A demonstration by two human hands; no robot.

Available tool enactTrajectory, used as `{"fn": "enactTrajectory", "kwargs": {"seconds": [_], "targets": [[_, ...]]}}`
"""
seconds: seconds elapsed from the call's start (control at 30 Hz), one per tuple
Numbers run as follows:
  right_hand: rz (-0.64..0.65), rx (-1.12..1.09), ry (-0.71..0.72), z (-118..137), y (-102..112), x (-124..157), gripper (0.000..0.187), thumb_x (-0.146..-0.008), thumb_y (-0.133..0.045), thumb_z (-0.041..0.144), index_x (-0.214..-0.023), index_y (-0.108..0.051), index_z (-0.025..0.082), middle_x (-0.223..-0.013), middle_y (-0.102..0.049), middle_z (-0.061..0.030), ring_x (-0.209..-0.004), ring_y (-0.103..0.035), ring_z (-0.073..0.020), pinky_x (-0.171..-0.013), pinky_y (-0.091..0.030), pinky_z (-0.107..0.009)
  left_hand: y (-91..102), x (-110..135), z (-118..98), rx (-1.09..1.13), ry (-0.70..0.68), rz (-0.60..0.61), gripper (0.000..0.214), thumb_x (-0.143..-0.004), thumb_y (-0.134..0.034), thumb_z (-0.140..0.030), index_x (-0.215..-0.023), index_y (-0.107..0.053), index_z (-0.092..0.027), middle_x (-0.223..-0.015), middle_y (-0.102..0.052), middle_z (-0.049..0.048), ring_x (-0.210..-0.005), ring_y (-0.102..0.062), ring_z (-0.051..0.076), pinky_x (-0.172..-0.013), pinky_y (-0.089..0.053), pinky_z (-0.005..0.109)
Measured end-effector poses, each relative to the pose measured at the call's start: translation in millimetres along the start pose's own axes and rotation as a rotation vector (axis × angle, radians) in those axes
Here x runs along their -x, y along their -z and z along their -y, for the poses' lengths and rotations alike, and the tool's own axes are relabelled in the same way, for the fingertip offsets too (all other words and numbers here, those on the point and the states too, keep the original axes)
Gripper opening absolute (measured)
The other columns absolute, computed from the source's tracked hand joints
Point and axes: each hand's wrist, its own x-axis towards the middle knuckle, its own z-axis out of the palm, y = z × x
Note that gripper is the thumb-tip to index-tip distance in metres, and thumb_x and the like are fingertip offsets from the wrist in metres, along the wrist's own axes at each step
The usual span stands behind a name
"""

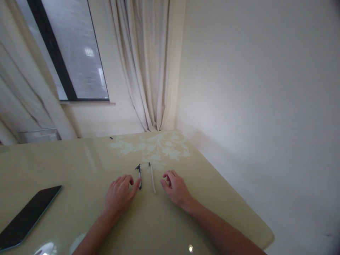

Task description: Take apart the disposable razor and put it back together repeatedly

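Note:
A razor [140, 179] with a dark head and a grey-and-black handle lies on the table, its head pointing away from me. Just right of it is a slim white toothbrush [152, 180] with dark bristles at the far end. My left hand [119, 193] rests left of the razor, fingers loosely bent and thumb apart; the thumb tip is at the handle, and I cannot tell whether it touches. To the right of the toothbrush, my right hand [176, 189] holds nothing, its fingers curled with a gap between thumb and forefinger.
A black tablet-like device [30, 216] lies at the left on the glossy table [148, 226]. Near the far edge is a small dark piece [111, 138]. A wall [252, 106] runs along the right side; curtains [148, 71] and a window [77, 49] are behind.

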Motion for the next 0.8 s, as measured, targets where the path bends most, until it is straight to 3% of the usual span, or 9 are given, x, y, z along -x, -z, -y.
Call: {"fn": "enactTrajectory", "kwargs": {"seconds": [0.13,0.27,0.37,0.5,0.57,0.63,0.7,0.8], "targets": [[-0.016,-0.233,0.003,-6,4,3,0.013,-0.097,-0.063,0.029,-0.093,-0.068,0.018,-0.085,-0.065,-0.0027,-0.075,-0.059,-0.0161,-0.07,-0.045,-0.027,-2.2,-1,-28,-0.074,0.042,0.156,0.036,-0.099,-0.044,-0.045,-0.072,-0.058,-0.025,-0.076,-0.073,0.0082,-0.076,-0.072,0.029,-0.073,-0.05,0.039],[0.016,-0.482,-0.038,3,4,1,0.042,-0.101,-0.056,0.056,-0.092,-0.071,0.018,-0.085,-0.067,-0.0047,-0.078,-0.06,-0.0179,-0.072,-0.045,-0.03,6.1,3,-43,-0.011,0.06,0.071,0.038,-0.101,-0.038,-0.042,-0.073,-0.057,-0.026,-0.078,-0.073,0.0078,-0.075,-0.071,0.028,-0.071,-0.049,0.038],[0.072,-0.815,-0.105,11,3,2,0.058,-0.097,-0.052,0.073,-0.104,-0.073,0.019,-0.093,-0.069,-0.007,-0.085,-0.063,-0.02,-0.073,-0.048,-0.031,12.2,13,-70,0.093,-0.087,-0.049,0.038,-0.102,-0.039,-0.042,-0.073,-0.06,-0.027,-0.076,-0.071,0.0082,-0.075,-0.068,0.027,-0.074,-0.049,0.039],[0.039,-1.203,-0.2,15,4,4,0.052,-0.09,-0.066,0.071,-0.099,-0.069,0.019,-0.081,-0.064,-0.0022,-0.073,-0.06,-0.017,-0.069,-0.047,-0.03,17.1,14,-105,0.318,-0.293,0.062,0.033,-0.1,-0.048,-0.045,-0.08,-0.068,-0.029,-0.078,-0.072,0.0094,-0.076,-0.066,0.026,-0.073,-0.048,0.039],[0.028,-1.273,-0.215,14,6,4,0.047,-0.09,-0.07,0.066,-0.095,-0.068,0.019,-0.069,-0.056,0.0022,-0.062,-0.052,-0.0134,-0.061,-0.041,-0.026,22.3,1,-112,0.471,-0.221,0.108,0.047,-0.103,-0.041,-0.053,-0.071,-0.063,-0.027,-0.069,-0.066,0.0066,-0.068,-0.062,0.024,-0.066,-0.045,0.037],[0.069,-1.293,-0.206,14,10,3,0.045,-0.09,-0.07,0.064,-0.094,-0.067,0.019,-0.062,-0.049,0.0052,-0.056,-0.044,-0.0114,-0.056,-0.034,-0.025,28.9,-18,-111,0.641,-0.056,0.097,0.056,-0.102,-0.036,-0.061,-0.068,-0.06,-0.024,-0.064,-0.061,0.0034,-0.063,-0.057,0.021,-0.061,-0.042,0.034],[0.145,-1.315,-0.209,14,13,3,0.043,-0.089,-0.072,0.062,-0.093,-0.066,0.02,-0.062,-0.045,0.0066,-0.053,-0.039,-0.0103,-0.052,-0.029,-0.025,34.5,-36,-107,0.828,0.043,0.139,0.052,-0.097,-0.044,-0.066,-0.086,-0.07,-0.022,-0.078,-0.068,0.0035,-0.072,-0.061,0.021,-0.065,-0.046,0.032],[0.241,-1.351,-0.219,14,15,4,0.043,-0.089,-0.071,0.062,-0.089,-0.065,0.019,-0.063,-0.043,0.0066,-0.051,-0.034,-0.0092,-0.049,-0.021,-0.025,36.7,-51,-101,1.027,0.038,0.312,0.054,-0.089,-0.06,-0.065,-0.119,-0.072,-0.021,-0.092,-0.075,0.005,-0.086,-0.066,0.023,-0.079,-0.051,0.033]]}}
